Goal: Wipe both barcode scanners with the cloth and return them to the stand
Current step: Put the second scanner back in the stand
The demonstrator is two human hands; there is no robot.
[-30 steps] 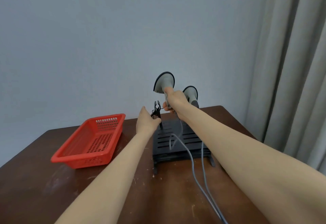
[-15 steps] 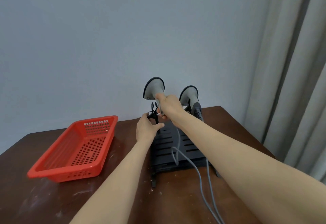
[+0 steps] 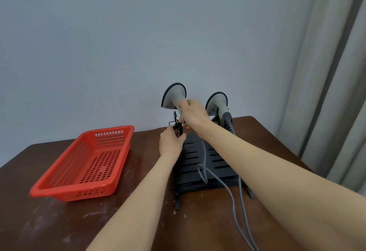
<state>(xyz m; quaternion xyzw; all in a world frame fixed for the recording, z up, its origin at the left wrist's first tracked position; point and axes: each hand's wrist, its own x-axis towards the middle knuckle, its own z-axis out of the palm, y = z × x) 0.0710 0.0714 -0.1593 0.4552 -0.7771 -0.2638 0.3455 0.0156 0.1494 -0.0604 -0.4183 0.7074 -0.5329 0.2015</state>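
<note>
Shows a dark wooden table with two bare arms reaching to its far side. Grips the grey handle of the left scanner in the right hand, fingers curled tight around it, at the far left of the black stand. Pinches the stand's black bracket with the left hand, just below that scanner. Includes the right scanner upright on the stand, grey cables trailing near, and a red basket to the left.

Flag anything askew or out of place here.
The left scanner, gripped by the right hand, sits higher than the right scanner and seems not yet seated in the stand. Pale scuffs mark the table.
</note>
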